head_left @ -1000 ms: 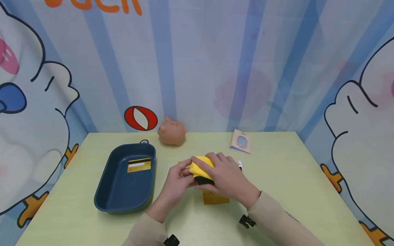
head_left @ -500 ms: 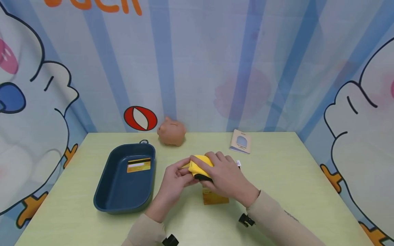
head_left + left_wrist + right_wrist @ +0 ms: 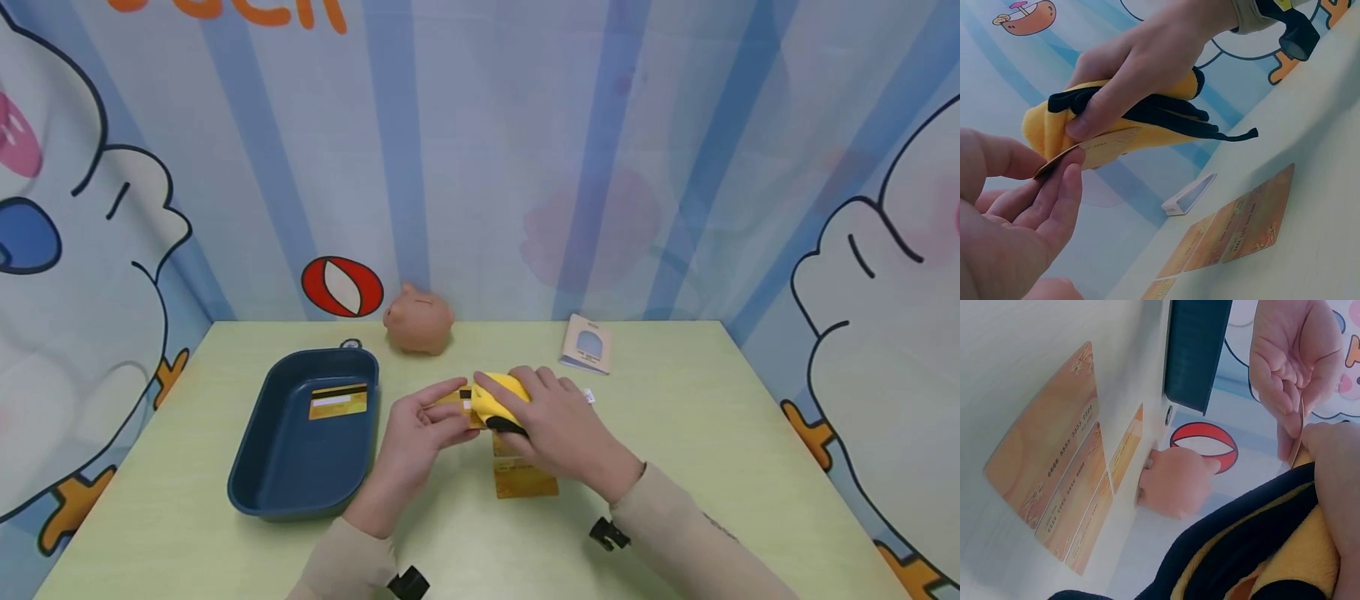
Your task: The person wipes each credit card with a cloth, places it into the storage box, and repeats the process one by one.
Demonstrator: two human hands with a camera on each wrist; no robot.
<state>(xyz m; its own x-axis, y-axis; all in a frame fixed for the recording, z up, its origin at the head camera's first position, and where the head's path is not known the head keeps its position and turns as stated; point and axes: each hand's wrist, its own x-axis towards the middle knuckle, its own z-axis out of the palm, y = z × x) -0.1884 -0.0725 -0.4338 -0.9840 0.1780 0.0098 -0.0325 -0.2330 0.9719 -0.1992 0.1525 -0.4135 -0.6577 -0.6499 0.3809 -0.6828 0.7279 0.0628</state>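
Observation:
My left hand (image 3: pixel 420 429) pinches one end of a gold bank card (image 3: pixel 1110 147) between thumb and fingers, above the table. My right hand (image 3: pixel 570 429) grips a folded yellow cloth (image 3: pixel 495 398) with black trim. In the left wrist view the right thumb presses the cloth against the card's other end. Part of the card's dark stripe shows in the head view; its far end is hidden by cloth and fingers. Below the hands lie several overlapping gold bank cards (image 3: pixel 1054 444) on the table, partly hidden in the head view.
To the left stands a dark blue tray (image 3: pixel 251 483) with a gold bank card (image 3: pixel 338 402) lying in it. A pink piggy bank (image 3: pixel 418 321) sits at the table's back, and a small pale booklet (image 3: pixel 586 344) stands at the back right. A printed curtain hangs behind.
My left hand has shifted slightly left, while my right hand and the cloth have moved a little right along the card. More of the card, including its dark stripe, now shows.

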